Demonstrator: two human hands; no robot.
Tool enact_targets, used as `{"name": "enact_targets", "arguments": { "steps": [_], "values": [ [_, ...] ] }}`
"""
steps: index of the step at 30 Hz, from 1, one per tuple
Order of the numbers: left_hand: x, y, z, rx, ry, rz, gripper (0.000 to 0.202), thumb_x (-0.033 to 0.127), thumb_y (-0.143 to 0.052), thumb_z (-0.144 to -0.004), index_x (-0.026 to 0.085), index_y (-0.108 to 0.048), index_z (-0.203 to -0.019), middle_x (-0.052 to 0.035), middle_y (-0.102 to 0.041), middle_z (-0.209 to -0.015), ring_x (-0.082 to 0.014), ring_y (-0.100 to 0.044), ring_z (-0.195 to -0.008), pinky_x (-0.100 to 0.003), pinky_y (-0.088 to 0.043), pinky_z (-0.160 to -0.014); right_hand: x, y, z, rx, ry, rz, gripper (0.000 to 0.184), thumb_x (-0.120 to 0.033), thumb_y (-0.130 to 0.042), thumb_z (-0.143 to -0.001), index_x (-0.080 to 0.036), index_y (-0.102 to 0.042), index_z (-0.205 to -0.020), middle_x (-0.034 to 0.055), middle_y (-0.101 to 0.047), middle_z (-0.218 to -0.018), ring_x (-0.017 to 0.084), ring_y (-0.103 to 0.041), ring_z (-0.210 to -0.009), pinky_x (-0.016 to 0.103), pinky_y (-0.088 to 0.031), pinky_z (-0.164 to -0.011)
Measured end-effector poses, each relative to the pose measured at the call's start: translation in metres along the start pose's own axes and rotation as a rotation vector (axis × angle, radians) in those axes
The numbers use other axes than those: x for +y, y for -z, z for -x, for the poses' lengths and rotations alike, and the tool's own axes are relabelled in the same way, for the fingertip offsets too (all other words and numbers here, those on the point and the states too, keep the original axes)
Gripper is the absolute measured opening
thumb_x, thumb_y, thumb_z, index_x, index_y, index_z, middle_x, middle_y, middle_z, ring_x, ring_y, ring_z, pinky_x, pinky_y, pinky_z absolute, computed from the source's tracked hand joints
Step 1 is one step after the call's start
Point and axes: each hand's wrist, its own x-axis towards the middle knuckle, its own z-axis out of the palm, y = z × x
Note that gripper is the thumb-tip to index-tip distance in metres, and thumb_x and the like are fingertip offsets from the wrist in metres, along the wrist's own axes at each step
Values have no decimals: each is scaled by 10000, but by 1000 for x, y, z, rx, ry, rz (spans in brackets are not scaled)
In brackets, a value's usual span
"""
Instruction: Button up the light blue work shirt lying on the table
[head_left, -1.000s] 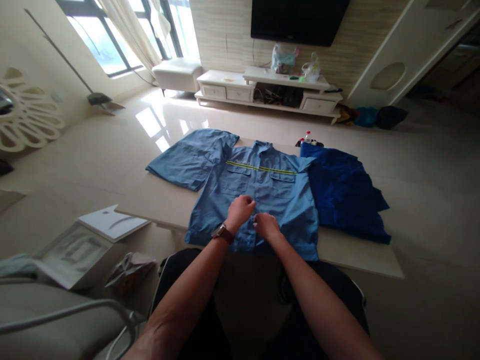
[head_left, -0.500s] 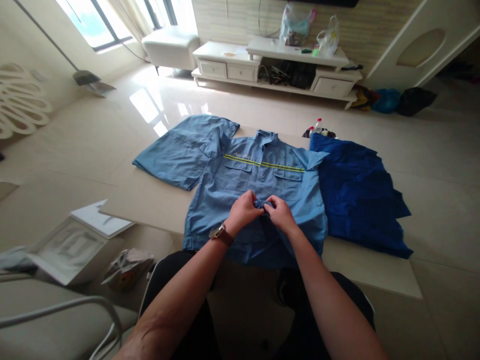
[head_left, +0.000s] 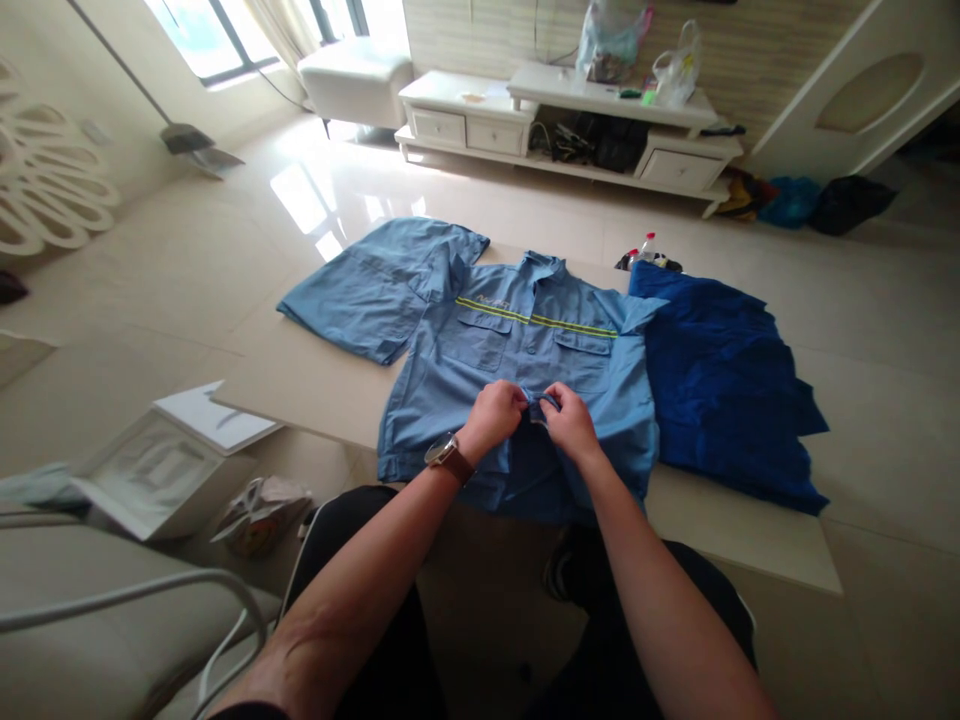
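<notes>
A light blue work shirt (head_left: pixel 442 390) with yellow chest stripes and two flap pockets lies front up on the table, its collar pointing away from me. My left hand (head_left: pixel 495 412), with a watch (head_left: pixel 442 450) on the wrist, pinches one front edge at the middle of the shirt. Just beside it, my right hand (head_left: pixel 570 420) grips the facing front edge, lifting the cloth slightly. Whether a button sits between the fingers is too small to tell. Below the hands the shirt front hangs apart. Another folded light blue garment (head_left: pixel 367 285) lies left, and dark blue cloth (head_left: pixel 720 390) lies right.
The pale table board (head_left: pixel 315 400) extends under the clothes. Bottles with red caps (head_left: pixel 649 245) stand past its far edge. Left of my legs are an open white box (head_left: pixel 157 465), a bag (head_left: pixel 262 510) and a chair (head_left: pixel 90 620). A white TV cabinet (head_left: pixel 480 125) lines the far wall.
Both hands still hold the shirt's front edges at the middle; the fingers have shifted and the right-hand edge is turned up more. The whole view has shifted slightly.
</notes>
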Motion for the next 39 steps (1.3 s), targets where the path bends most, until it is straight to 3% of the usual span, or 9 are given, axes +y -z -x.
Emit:
{"name": "enact_targets", "arguments": {
  "steps": [6, 13, 21, 27, 30, 34, 39],
  "values": [
    [-2, -3, 1, 8, -46, 86, 189, 129, -638, -865, 147, -823, -898, -38, -742, -762, -135, -606, -714, -248, -381, -666, -6, 0, -1, -18, -66, 40, 135, -341, -565, -824, -223, -533, -765, 8, -621, -725, 180, -565, -720, 286, -365, -680],
    [-4, -4, -3, 16, 27, 188, 198, 124, -635, -826, 121, -825, -882, -31, -717, -714, -119, -575, -673, -229, -353, -607, -5, 0, -7, -55, -113, 101, 152, -330, -578, -836, -221, -527, -744, -11, -590, -690, 165, -539, -692, 275, -334, -647],
    [1, -3, -8, 14, 49, 250, 229, 116, -648, -806, 131, -842, -927, -45, -760, -773, -131, -620, -718, -221, -411, -644, 4, -3, -13, 7, -92, 214, 108, -277, -532, -841, -228, -497, -751, -5, -548, -696, 172, -492, -694, 284, -311, -659],
    [3, 8, -8, 34, 47, 268, 227, 186, -654, -824, 131, -839, -944, -63, -783, -826, -147, -658, -749, -224, -446, -663, 3, -6, -9, 31, -63, 215, 92, -297, -517, -826, -238, -478, -767, -5, -556, -705, 176, -487, -686, 282, -314, -659],
    [-1, 14, -5, -26, -2, 166, 219, 175, -628, -798, 138, -833, -864, -63, -772, -780, -156, -663, -737, -233, -445, -663, -1, -3, -5, 45, -26, 209, 44, -237, -517, -750, -238, -473, -752, -1, -560, -704, 182, -498, -700, 283, -343, -679],
    [-13, 14, 2, -153, -19, -13, 205, 164, -609, -740, 173, -809, -782, -62, -756, -747, -180, -677, -727, -252, -462, -664, -2, 1, -2, 68, 20, 181, 163, -140, -457, -656, -232, -490, -787, 13, -589, -753, 191, -540, -753, 287, -374, -728],
    [-24, 11, 7, -388, 43, -202, 136, 94, -639, -637, 200, -717, -604, -43, -676, -603, -184, -647, -620, -264, -491, -643, -3, 0, 0, 39, 28, 185, 178, -107, -420, -689, -230, -508, -781, 19, -595, -727, 197, -562, -748, 290, -364, -710]
  ]
}}
